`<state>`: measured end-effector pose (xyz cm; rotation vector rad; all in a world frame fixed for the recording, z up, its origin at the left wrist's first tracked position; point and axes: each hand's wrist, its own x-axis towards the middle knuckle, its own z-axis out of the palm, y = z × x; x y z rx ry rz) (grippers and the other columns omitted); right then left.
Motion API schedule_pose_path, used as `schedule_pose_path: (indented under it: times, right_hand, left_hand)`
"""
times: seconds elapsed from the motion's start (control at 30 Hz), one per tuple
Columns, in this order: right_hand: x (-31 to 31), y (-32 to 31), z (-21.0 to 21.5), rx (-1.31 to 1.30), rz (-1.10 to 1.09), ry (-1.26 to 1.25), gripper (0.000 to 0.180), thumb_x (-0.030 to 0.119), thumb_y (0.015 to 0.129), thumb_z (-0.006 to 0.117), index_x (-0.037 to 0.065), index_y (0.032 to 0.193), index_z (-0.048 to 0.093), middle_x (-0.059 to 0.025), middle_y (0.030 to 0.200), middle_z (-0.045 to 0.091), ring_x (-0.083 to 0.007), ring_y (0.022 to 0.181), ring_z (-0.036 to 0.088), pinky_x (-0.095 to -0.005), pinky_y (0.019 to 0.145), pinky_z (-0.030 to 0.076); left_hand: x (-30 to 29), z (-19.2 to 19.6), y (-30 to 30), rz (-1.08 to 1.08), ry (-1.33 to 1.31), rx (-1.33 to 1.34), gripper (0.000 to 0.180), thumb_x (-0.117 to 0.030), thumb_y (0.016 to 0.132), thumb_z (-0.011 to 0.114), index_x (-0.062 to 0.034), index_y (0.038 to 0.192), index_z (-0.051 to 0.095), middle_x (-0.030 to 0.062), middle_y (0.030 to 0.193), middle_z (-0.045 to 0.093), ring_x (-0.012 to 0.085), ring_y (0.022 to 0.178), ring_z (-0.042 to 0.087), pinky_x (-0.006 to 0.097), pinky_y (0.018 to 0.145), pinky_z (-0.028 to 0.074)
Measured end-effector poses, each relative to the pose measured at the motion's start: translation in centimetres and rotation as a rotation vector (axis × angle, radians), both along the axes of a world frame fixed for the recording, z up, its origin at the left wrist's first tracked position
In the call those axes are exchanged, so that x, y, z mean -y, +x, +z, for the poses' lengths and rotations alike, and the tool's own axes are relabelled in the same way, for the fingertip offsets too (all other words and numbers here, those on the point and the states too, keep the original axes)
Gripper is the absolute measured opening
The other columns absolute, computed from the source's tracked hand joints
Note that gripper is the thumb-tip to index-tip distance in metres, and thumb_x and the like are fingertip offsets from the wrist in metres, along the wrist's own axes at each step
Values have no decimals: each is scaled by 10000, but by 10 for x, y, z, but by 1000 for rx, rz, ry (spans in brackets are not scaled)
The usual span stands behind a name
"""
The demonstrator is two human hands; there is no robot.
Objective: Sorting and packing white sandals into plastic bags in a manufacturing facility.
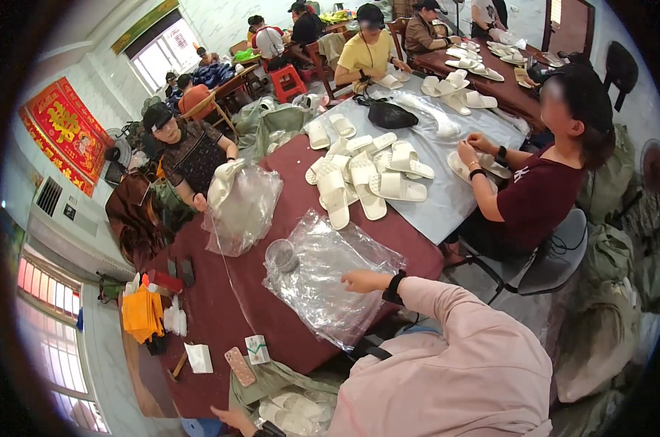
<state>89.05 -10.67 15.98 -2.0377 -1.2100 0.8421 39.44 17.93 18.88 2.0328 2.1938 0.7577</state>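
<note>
My right hand [368, 281], at the end of a pink sleeve, is over the right part of a stack of clear plastic bags [330, 291] on the red-covered table. Its fingers point left and it holds nothing I can see. A round clear container [281, 256] rests on the stack's left part. My left hand [233, 418] is low at the table's near edge, fingers apart, beside an open green sack. White slippers [295, 412] fill that sack. A pile of white slippers [355, 171] lies farther up the table.
A co-worker at the left handles a slipper in a clear bag [242, 207]. Another, seated right, works on a slipper [462, 169]. Near the table's left edge are a phone [240, 366], a small box [257, 349], a hammer [177, 366] and yellow bags [142, 313].
</note>
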Motion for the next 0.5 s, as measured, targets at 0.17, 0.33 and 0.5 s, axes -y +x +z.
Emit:
schedule_pose_path:
  times: [0.17,0.33,0.5]
  right_hand:
    - [28,48,-7,0,-201,27,358,273,794,548,42,1067,553,-186,1014,586,-344,952,545,-397,822,422]
    - [68,89,-25,41,-338,54,377,277,772,559,29,1056,551,-189,983,594,-330,914,565,-381,793,439]
    - [87,136,-33,-44,-674,162,459,282,760,581,-19,1099,507,-208,992,587,-325,935,565,-379,802,440]
  left_hand:
    - [48,44,189,-652,-350,110,568,-153,749,552,15,1251,345,247,1220,400,384,1147,368,418,957,297]
    - [124,-13,314,-1029,-312,-88,556,-229,733,586,-43,1224,401,260,1252,374,392,1197,315,447,979,278]
    - [157,-81,358,-1401,-626,-569,552,-378,758,544,-70,1204,440,210,1094,526,384,999,508,484,822,409]
